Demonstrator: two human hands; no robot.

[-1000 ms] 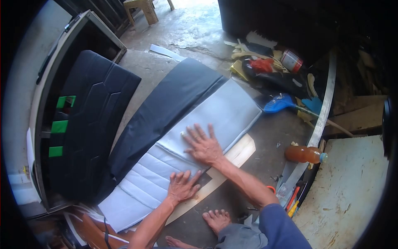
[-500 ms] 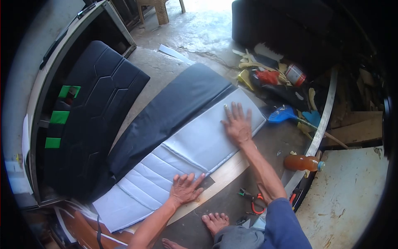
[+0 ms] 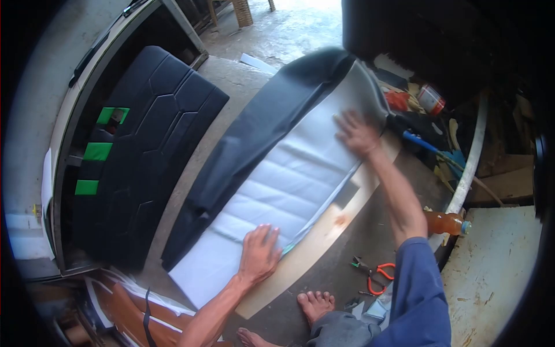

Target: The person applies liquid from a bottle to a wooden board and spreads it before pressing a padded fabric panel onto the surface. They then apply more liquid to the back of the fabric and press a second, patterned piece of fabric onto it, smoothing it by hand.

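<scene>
A black vinyl cover [image 3: 248, 139] lies in front of me with a stitched, padded white lining [image 3: 283, 179] facing up. Its far end bends upward. Beneath its near edge a pale plywood board [image 3: 312, 248] sticks out. My left hand [image 3: 259, 254] rests flat on the lower part of the lining, close to the near edge, fingers stretched out. My right hand [image 3: 359, 134] is on the lining's far part, fingers apart and slightly blurred by motion.
Left stands a black quilted panel [image 3: 156, 133] with green tabs, leaning by a frame. Pliers [image 3: 378, 277] with red handles lie near my bare foot [image 3: 316, 306]. At right are a bottle of brown liquid [image 3: 445, 223], a metal strip [image 3: 475, 156], a stained board [image 3: 491, 266] and scraps.
The cover has shifted away and to the right across the plywood, baring more wood. Its far end now curls up. Both hands moved with it, and the view shifted slightly.
</scene>
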